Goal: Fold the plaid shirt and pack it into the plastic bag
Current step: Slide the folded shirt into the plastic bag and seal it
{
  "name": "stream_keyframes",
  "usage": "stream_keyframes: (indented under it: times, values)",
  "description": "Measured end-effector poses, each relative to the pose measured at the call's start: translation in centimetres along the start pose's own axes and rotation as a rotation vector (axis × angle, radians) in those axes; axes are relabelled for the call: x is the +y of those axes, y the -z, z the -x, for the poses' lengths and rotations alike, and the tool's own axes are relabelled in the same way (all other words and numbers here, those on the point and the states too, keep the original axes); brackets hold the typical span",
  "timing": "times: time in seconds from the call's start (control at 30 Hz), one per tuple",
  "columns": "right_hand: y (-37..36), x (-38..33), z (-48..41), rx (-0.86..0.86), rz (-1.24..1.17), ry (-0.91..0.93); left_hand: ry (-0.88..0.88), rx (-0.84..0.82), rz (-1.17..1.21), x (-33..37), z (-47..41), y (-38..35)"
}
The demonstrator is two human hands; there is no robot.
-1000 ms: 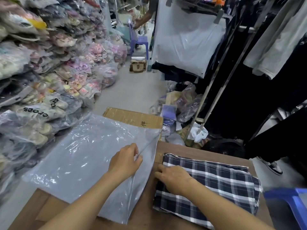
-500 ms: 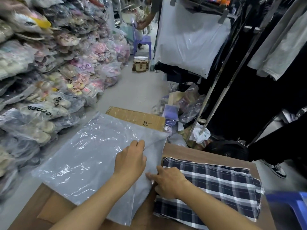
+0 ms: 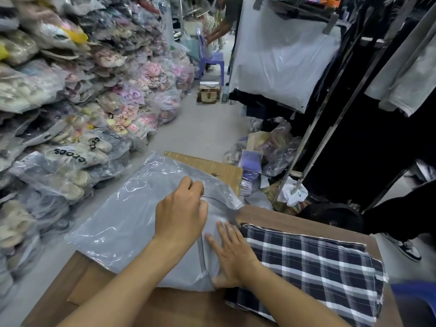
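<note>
A folded dark blue and white plaid shirt (image 3: 313, 267) lies on the right side of the wooden table (image 3: 295, 220). A clear plastic bag (image 3: 122, 223) lies flat to its left, hanging over the table's left edge. My left hand (image 3: 181, 211) pinches the bag's upper layer near its open right edge and lifts it a little. My right hand (image 3: 232, 253) lies flat with fingers spread at the bag's mouth, on the lower layer, right beside the shirt's left edge. The shirt is outside the bag.
A cardboard box (image 3: 212, 166) stands behind the bag. Stacks of bagged shoes (image 3: 70, 114) fill the left wall. Clothes racks (image 3: 330, 114) with dark garments stand at the right. Another person (image 3: 221, 24) bends near a purple stool (image 3: 212, 60) far down the aisle.
My left hand has gone from pressing the bag flat to pinching and lifting its top layer. My right hand slid left off the shirt onto the bag's mouth, and the opening has parted.
</note>
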State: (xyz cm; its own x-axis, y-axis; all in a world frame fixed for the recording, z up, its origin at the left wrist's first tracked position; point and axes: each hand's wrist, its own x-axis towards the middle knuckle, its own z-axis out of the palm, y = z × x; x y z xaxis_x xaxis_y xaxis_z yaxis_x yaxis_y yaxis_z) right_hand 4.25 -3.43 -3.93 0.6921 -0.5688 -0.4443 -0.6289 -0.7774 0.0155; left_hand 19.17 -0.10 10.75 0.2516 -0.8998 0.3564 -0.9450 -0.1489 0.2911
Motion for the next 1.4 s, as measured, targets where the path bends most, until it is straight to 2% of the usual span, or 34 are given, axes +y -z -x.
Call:
stream_keyframes:
  times: [0.17,0.33,0.5,0.67,0.87,1.07,1.3,1.4]
  values:
    - [0.9,0.0,-0.5,-0.056,-0.003,0.004,0.052,-0.075,0.081,0.1,0.5,-0.6]
    - [3.3,1.0,2.1,0.173,0.032,0.142,0.096,-0.199,0.152,0.0,1.3,-2.4]
    - [2.4,3.1,4.0,0.001,0.045,0.217,0.106,-0.274,0.173,0.0,2.0,-3.9]
    - [1.8,2.5,4.1,-0.039,-0.005,0.125,0.104,-0.310,0.200,0.0,2.0,-5.3]
    - [4.6,1.6,6.7,0.026,-0.021,0.162,0.116,-0.353,0.221,0.1,1.8,-6.4]
    - [7.0,0.8,8.1,0.237,-0.073,0.275,0.115,-0.397,0.271,0.3,2.4,-6.9]
    - [4.3,1.1,3.9,0.264,-0.078,0.167,0.111,-0.407,0.314,0.2,2.7,-6.3]
    - [4.5,0.6,2.6,0.234,-0.171,0.105,0.105,-0.410,0.338,0.5,2.9,-6.2]
